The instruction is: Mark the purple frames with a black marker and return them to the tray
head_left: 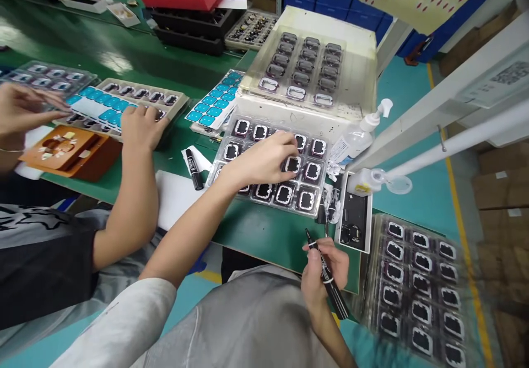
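Observation:
My left hand (270, 158) reaches over a clear plastic tray (275, 205) on the green table. Its thumb and fingers close around the edges of a small black square part with a white frame (292, 165). Rows of similar parts sit in the tray's pockets, some hidden beneath my hand and forearm. Near the table's front edge, my right hand (324, 271) grips a black marker pen (326, 274). The marker is uncapped, its dark tip pointing up and away from me, apart from the tray.
Another black marker (193, 169) lies on white paper. Behind the tray, a slanted stand (355, 54) bears a second tray. At right are a pump bottle (359, 136), a small box (366, 230) and stacked trays (407, 302). A co-worker's hands (142, 125) handle blue stickers (109, 103).

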`<action>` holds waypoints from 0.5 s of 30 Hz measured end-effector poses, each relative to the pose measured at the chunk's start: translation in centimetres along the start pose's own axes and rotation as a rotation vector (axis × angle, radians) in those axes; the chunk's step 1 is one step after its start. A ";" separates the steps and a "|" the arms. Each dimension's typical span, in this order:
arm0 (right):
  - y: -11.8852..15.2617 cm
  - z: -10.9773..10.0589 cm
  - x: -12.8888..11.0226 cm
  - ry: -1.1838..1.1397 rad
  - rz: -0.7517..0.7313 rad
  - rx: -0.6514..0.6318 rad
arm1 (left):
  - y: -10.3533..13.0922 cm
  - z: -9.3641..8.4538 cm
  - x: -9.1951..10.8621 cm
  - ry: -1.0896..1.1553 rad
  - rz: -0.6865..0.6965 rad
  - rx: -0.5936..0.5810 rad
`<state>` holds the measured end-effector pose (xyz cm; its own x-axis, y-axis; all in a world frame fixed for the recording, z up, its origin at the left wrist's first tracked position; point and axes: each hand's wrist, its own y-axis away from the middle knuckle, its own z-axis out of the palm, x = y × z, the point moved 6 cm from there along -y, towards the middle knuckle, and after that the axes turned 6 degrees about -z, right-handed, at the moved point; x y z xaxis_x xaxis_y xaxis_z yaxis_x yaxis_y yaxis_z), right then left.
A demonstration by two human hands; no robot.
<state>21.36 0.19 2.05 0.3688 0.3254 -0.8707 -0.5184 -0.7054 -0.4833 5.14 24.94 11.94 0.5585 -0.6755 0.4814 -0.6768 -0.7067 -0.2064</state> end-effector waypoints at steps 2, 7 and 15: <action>0.2 -0.3 0.1 -0.001 0.004 0.038 | 2.8 -0.9 0.6 0.300 -0.035 0.074; 0.6 -0.4 0.3 -0.070 0.042 0.034 | 11.2 2.5 3.1 0.863 -0.198 0.140; -0.4 1.9 -0.2 -0.162 -0.033 -0.096 | 16.6 13.2 3.8 1.000 -0.551 0.077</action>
<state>20.04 1.61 2.24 0.2511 0.4409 -0.8617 -0.4292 -0.7472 -0.5074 2.38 7.86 -0.93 0.1145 0.1758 0.9777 -0.4077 -0.8892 0.2076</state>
